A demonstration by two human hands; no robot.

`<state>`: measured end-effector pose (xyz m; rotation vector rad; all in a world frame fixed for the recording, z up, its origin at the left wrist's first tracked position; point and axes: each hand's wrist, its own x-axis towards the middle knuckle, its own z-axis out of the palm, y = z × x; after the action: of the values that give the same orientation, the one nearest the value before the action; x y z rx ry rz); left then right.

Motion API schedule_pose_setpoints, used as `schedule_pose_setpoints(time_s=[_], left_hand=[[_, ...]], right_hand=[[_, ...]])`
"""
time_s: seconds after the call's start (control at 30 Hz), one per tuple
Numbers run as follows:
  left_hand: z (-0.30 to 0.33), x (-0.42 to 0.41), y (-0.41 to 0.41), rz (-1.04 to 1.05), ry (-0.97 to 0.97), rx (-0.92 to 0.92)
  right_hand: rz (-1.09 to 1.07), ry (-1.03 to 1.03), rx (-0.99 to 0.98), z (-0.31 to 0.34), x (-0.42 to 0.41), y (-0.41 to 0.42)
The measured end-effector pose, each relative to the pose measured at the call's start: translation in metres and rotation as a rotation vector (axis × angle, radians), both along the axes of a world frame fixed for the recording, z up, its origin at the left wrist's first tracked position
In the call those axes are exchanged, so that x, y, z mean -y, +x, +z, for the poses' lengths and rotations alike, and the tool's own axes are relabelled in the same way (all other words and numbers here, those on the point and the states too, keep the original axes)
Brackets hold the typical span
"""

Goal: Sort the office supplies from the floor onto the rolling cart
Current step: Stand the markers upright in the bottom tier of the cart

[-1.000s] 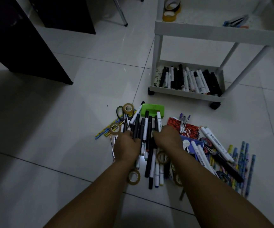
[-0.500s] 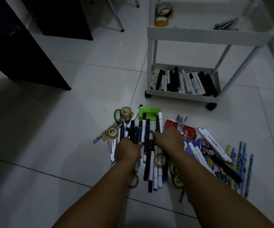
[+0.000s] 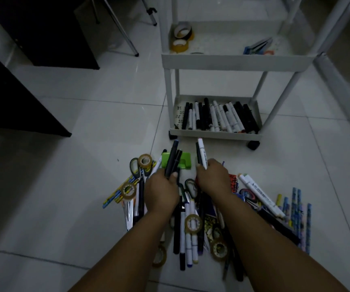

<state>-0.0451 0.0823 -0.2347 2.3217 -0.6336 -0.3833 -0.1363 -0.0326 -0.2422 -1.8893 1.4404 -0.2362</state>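
A heap of markers, pens, tape rolls and scissors lies on the white tiled floor under my arms. My left hand (image 3: 162, 191) is shut on a few black markers (image 3: 172, 158) that point up toward the cart. My right hand (image 3: 213, 179) grips a white marker (image 3: 202, 153) together with a dark one behind it. The white rolling cart (image 3: 233, 62) stands just beyond the pile. Its bottom tray (image 3: 214, 134) holds several black and white markers. Its upper tray carries tape rolls (image 3: 180, 37) and a blue stapler-like item (image 3: 257, 47).
A green block (image 3: 185, 161) lies at the pile's far edge, with green-handled scissors (image 3: 135, 167) and a tape roll (image 3: 145, 160) to its left. Patterned pencils (image 3: 296, 209) lie at the right. Dark furniture (image 3: 22, 98) stands at the left; metal legs (image 3: 125, 39) stand behind.
Both hands have closed on markers and lifted them off the pile, tips now pointing toward the cart. The view has tilted up, so the cart appears lower and nearer.
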Motion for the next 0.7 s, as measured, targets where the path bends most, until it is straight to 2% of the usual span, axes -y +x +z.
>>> schedule_pose_setpoints(time_s=[0.23, 0.43, 0.6, 0.7], left_hand=[[0.022, 0.089, 0.026, -0.073, 0.009, -0.023], [0.024, 0.168, 0.047, -0.095, 0.029, -0.058], [0.018, 0.215, 0.070, -0.117, 0.117, -0.036], [0.012, 0.231, 0.078, -0.111, 0.172, -0.021]], right_hand=[[-0.140, -0.069, 0.070, 0.008, 0.069, 0.007], [-0.102, -0.308, -0.071, 0.011, 0.133, 0.019], [-0.106, -0.239, -0.199, 0.005, 0.171, 0.038], [-0.110, -0.249, -0.210, -0.003, 0.181, 0.048]])
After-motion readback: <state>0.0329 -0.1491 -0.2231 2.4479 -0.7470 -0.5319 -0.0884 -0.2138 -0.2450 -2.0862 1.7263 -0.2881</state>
